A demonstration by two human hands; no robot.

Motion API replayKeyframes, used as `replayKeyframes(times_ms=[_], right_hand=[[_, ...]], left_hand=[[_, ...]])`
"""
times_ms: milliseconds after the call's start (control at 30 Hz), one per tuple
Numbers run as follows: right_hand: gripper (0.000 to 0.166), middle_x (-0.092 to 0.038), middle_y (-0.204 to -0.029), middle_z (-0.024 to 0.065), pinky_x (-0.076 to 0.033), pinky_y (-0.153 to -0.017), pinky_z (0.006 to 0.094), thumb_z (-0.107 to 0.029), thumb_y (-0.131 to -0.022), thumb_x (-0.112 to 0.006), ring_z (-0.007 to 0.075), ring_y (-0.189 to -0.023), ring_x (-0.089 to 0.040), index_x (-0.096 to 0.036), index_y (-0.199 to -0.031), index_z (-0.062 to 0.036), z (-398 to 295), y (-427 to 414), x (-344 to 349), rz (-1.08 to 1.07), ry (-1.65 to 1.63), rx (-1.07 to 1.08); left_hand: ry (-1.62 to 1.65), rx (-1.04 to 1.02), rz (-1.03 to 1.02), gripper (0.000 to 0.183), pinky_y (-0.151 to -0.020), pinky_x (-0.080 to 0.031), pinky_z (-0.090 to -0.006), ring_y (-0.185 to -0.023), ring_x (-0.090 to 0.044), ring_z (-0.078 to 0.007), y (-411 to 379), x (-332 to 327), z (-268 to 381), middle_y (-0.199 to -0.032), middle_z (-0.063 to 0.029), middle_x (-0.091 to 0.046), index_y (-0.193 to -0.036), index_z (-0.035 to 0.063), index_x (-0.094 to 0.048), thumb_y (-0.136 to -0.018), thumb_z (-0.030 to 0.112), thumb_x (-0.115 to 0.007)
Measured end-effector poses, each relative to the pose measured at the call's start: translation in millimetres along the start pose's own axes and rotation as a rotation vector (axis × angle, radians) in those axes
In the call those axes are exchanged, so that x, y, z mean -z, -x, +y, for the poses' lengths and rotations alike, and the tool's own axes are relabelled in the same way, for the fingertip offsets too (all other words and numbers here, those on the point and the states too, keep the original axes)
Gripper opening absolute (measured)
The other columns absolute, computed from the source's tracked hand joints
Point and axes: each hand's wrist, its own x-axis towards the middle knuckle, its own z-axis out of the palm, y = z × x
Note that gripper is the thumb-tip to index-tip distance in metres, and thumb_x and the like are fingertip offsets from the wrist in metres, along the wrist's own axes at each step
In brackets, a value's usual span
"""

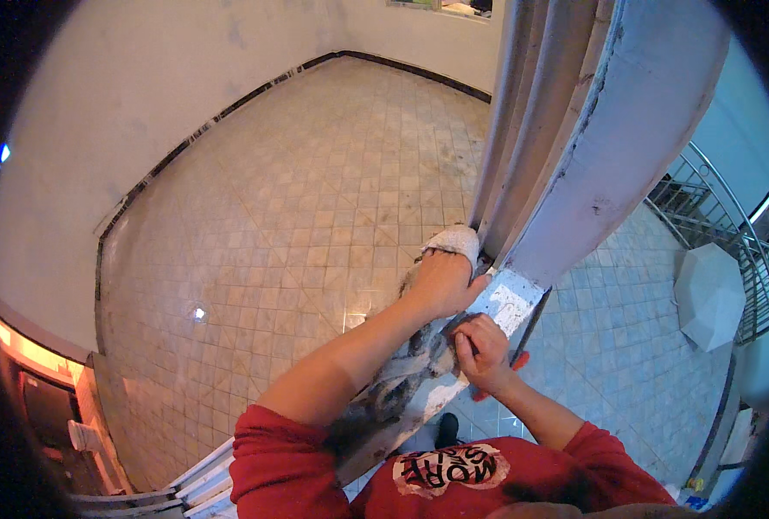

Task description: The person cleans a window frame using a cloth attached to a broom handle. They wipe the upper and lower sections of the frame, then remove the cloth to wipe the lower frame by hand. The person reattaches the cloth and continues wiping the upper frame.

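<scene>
My left hand (446,282) presses a pale, dirty cloth (454,241) against the foot of a ridged frame (520,130) at the end of a wall. Below and to the right of it, my right hand (481,350) rests with curled fingers at the sill's edge; whether it grips something is hidden. Dark dirt and streaks cover the sill (394,396), and a patch of flaking white paint (514,301) lies beside the frame's foot. Something red and dark (520,361) shows just under my right wrist, partly hidden.
Tiled floor (293,214) extends on the far side of the sill. At the right are an open umbrella (710,297) on the floor and a metal stair railing (741,214). A shoe (448,428) shows below me. A lit doorway (40,389) lies at lower left.
</scene>
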Motion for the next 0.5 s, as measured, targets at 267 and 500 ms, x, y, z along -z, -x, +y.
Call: replayKeyframes(times_ms=[267,500], right_hand=[[0.010,-0.058,-0.073,0.0138,-0.043,-0.057,0.0360,0.001,-0.071,-0.060,0.0287,-0.064,-0.054,-0.056,-0.080,0.0008,-5.3,-4.8,2.4,-0.043,-0.047,0.035],[0.006,-0.056,-0.070,0.0137,-0.043,-0.056,0.0372,0.001,-0.071,-0.059,0.0293,-0.061,-0.053,-0.056,-0.077,0.0013,-1.5,-3.2,2.5,-0.022,-0.040,0.061]], left_hand=[[-0.232,0.110,-0.244,0.053,-0.089,-0.028,-0.0628,-0.089,-0.060,-0.0324,-3.5,20.8,16.4,-0.095,-0.0176,-0.063,-0.097,0.0023,-0.062,-0.078,0.051,-0.054],[-0.180,0.078,-0.008,0.057,-0.086,-0.029,-0.0649,-0.090,-0.059,-0.0337,-4.5,10.7,19.2,-0.095,-0.0194,-0.062,-0.095,0.0011,-0.062,-0.077,0.055,-0.052]])
